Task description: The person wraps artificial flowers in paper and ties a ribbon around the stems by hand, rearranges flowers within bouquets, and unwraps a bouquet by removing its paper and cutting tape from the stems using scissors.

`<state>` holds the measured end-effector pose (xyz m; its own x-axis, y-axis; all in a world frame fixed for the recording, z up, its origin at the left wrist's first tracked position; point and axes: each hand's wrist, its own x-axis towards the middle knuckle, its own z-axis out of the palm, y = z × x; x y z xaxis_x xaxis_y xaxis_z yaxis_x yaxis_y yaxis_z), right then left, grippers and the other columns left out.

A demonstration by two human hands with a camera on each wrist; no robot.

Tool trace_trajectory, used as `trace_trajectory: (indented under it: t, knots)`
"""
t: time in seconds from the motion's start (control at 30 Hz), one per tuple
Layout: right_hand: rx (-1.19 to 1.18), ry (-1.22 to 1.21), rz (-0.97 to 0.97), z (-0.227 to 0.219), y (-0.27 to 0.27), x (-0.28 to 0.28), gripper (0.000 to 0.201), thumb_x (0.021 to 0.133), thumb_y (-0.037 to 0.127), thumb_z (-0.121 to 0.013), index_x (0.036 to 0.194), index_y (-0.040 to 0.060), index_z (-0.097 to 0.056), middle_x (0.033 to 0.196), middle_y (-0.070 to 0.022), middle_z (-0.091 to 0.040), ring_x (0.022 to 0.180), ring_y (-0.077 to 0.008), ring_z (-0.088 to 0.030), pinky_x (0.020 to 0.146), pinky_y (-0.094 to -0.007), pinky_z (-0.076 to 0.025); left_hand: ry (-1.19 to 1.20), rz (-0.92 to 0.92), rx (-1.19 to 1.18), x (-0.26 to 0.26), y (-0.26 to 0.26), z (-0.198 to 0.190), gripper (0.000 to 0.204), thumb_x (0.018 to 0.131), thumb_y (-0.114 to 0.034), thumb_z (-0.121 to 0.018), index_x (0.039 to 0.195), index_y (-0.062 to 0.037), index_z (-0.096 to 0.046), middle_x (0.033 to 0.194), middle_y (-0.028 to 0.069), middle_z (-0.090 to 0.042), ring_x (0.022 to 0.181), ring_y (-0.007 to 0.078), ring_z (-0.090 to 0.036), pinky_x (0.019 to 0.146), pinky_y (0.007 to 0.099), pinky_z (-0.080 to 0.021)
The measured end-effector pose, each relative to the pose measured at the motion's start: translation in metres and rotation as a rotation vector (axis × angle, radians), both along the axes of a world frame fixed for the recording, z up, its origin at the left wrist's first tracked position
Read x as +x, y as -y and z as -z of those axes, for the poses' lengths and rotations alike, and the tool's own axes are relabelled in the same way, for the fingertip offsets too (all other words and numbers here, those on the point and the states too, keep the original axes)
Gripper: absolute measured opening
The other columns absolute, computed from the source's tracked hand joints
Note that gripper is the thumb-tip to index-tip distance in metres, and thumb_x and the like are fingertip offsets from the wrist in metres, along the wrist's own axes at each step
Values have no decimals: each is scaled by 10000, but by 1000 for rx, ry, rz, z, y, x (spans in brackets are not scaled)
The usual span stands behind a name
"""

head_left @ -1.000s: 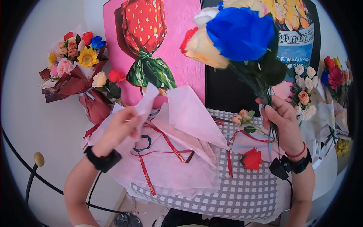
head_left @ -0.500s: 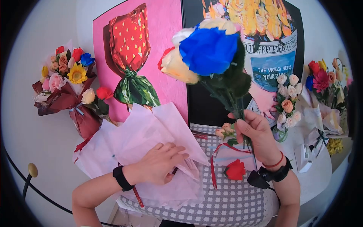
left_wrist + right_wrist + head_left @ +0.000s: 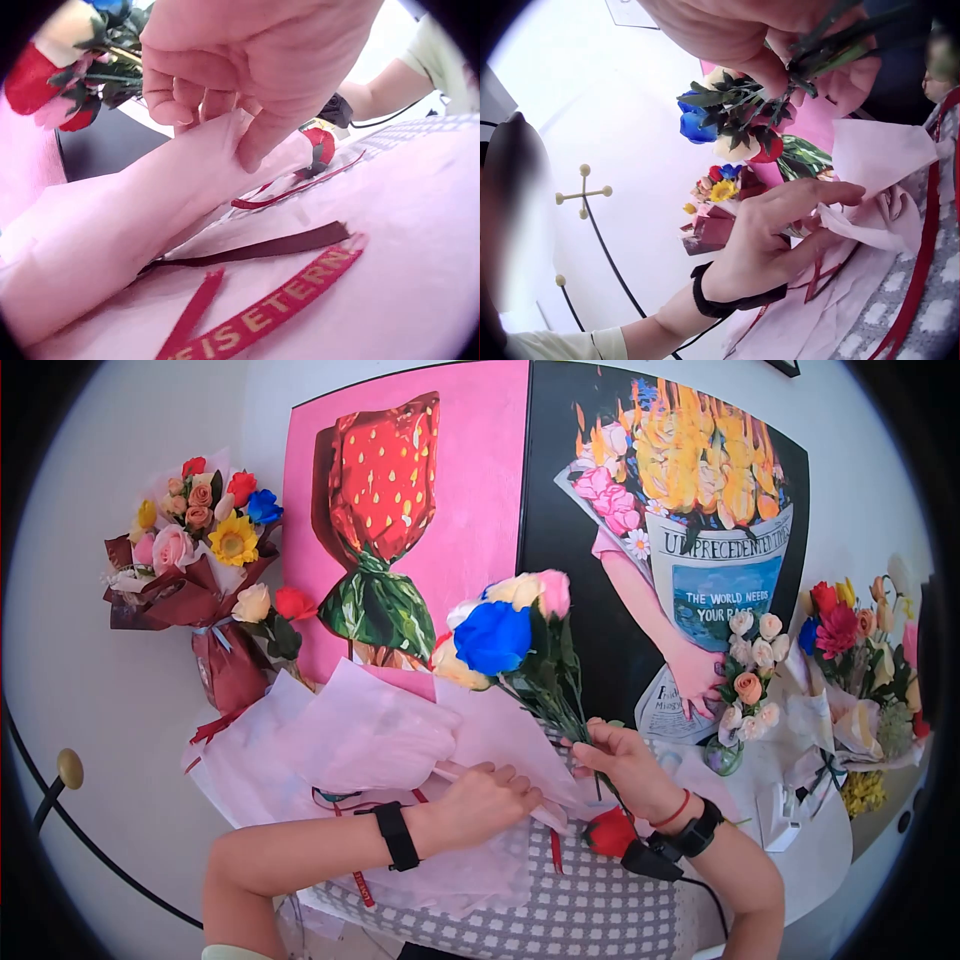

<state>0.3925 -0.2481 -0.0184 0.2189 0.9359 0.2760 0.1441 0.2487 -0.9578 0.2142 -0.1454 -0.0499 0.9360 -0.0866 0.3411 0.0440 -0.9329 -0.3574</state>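
1. L hand pinches edge of thin pale-pink wrapping paper; sheets cover L part of grey-&-white checked cloth, nr its front edge.
2. R hand grips green stems of blue, cream & pink flower bunch, held above cloth, twd back edge.
3. Red rose on cloth, nr R hand.
4. Red ribbon w/ gold lettering on paper.

I see 1 black wristband at left; at right, 1 red bracelet, 1 black strapped device and its black cable; the near sleeve looks pale.
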Motion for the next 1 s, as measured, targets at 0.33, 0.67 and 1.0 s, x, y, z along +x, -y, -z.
trace_trajectory:
  t: [0.33,0.67,1.0]
  knots:
    - [-266,236,29,19,-23,-5,106,824,76,-585,768,19,-515,705,41,-417,646,-45,-375,560,-207,-318,-7,-46,-119,-22,-16,6,154,656,-110,-576,798,-51,-567,783,47,-550,758,200,-571,618,318,-473]
    - [-208,221,66,1,-6,-17,112,841,36,-529,929,-14,-577,775,22,-536,694,-32,-457,591,-184,-371,182,6,-11,-24,6,-10,111,635,-125,-560,718,-50,-560,735,24,-501,719,165,-541,571,274,-455]
    - [-82,-50,87,-38,46,-35,168,852,14,-502,1001,-30,-564,962,-26,-598,835,-50,-524,782,-199,-405,311,160,230,-25,46,-30,108,607,-168,-540,652,-71,-532,665,3,-380,637,125,-435,489,228,-338]
